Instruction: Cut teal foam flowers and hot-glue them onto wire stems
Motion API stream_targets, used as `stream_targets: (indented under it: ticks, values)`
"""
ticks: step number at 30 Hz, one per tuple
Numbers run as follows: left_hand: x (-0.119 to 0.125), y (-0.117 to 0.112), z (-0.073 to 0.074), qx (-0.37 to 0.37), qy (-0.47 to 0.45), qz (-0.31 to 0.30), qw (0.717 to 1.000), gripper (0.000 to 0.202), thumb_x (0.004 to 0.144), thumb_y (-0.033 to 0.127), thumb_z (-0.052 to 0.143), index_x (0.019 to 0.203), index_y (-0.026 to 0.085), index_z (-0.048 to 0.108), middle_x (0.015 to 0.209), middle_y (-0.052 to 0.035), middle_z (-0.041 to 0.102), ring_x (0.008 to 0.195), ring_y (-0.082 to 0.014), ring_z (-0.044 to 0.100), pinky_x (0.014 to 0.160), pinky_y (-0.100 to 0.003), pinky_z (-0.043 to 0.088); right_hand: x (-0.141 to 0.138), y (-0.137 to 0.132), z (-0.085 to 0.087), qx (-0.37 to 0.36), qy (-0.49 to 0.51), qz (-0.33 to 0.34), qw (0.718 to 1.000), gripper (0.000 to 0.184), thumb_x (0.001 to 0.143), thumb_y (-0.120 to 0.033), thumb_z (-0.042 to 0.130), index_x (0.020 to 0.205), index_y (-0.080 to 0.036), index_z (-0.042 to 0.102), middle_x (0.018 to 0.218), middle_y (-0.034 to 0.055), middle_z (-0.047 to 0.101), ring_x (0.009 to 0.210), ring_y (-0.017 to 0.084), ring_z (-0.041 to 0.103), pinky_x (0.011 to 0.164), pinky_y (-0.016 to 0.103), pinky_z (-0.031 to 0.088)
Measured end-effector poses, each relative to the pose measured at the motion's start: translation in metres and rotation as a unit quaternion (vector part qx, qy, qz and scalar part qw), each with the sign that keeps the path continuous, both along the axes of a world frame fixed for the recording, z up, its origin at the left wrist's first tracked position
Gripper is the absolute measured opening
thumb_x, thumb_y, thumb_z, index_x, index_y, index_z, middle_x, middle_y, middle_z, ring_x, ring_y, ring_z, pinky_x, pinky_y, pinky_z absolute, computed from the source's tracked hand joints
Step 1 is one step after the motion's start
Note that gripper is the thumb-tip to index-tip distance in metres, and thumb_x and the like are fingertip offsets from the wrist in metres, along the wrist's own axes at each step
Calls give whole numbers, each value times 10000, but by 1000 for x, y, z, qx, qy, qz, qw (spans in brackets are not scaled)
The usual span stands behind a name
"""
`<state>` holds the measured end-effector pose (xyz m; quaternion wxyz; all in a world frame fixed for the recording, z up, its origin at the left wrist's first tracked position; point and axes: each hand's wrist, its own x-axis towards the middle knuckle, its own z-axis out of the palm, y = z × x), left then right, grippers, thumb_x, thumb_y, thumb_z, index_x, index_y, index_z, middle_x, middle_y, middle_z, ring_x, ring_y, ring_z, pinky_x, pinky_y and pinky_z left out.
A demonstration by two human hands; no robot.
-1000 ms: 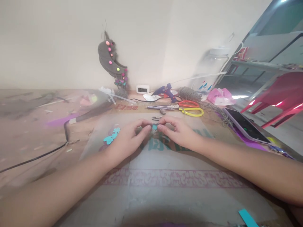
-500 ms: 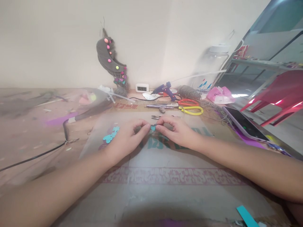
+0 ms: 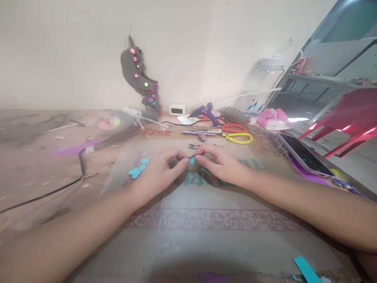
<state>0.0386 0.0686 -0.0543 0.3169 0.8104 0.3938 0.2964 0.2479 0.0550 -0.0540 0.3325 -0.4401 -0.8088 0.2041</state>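
Between my two hands is a small teal piece (image 3: pixel 192 159), pinched at its left side by my left hand (image 3: pixel 165 167) and at its right side by my right hand (image 3: pixel 222 165). Thumb and forefinger are closed on it in both hands. Whether it is felt or foam I cannot tell. Several turquoise cut-out shapes (image 3: pixel 138 169) lie in a loose cluster left of my left hand. Just behind the fingertips rests a small metal tool (image 3: pixel 193 146), partly covered by my right hand.
Beyond my hands lie yellow-handled scissors (image 3: pixel 240 138), red-handled scissors (image 3: pixel 234 128), a blue glue gun (image 3: pixel 207 114) and grey yarn (image 3: pixel 235 116). A phone (image 3: pixel 304 154) is at right. A black cable (image 3: pixel 44 195) crosses the left side. A turquoise strip (image 3: pixel 306 269) lies near the front edge.
Both hands keep their pinch and have shifted very slightly to the right. The teal piece is tilted a little differently between the fingertips.
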Motion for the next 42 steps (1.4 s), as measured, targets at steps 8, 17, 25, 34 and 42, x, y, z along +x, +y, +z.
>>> stream_targets:
  ticks: [8, 17, 25, 34, 42]
  values:
    - [-1, 1, -2, -9, -26, -12, 1000, 301, 980, 377, 457, 788, 196, 604, 760, 24, 616, 789, -154, 583, 757, -256, 428, 2, 3, -1, 7, -6, 8, 1000, 216, 960, -271, 487, 793, -182, 594, 720, 9, 602, 696, 159, 560, 690, 274, 425]
    - [-1, 1, -3, -20, 4, -27, 999, 285, 960, 390, 496, 782, 199, 611, 766, 14, 649, 778, -164, 598, 767, -284, 435, 0, 0, 1, 2, -4, 4, 1000, 221, 959, -279, 494, 775, -187, 575, 705, 4, 596, 688, 156, 558, 692, 274, 423]
    - [-1, 1, -4, -27, -6, -3, 1000, 247, 951, 376, 504, 801, 205, 599, 749, 30, 636, 740, -149, 587, 738, -272, 428, 1, 1, 2, -13, 4, 5, 1000, 251, 971, -327, 479, 830, -176, 622, 780, 25, 634, 752, 161, 588, 703, 267, 447]
    - [-1, 0, -1, -33, -14, 4, 999, 308, 948, 454, 507, 801, 207, 617, 775, 16, 650, 766, -163, 594, 746, -279, 435, 1, 3, -3, 13, 4, 23, 1000, 201, 937, -276, 539, 769, -181, 596, 740, 12, 601, 726, 157, 563, 706, 269, 428]
    - [0, 1, -6, -42, -3, -21, 999, 288, 946, 432, 492, 815, 206, 612, 735, 5, 648, 747, -177, 611, 679, -271, 454, 2, 3, -6, 5, -2, 31, 1000, 212, 949, -280, 563, 770, -176, 608, 730, 8, 605, 707, 151, 569, 676, 260, 438]
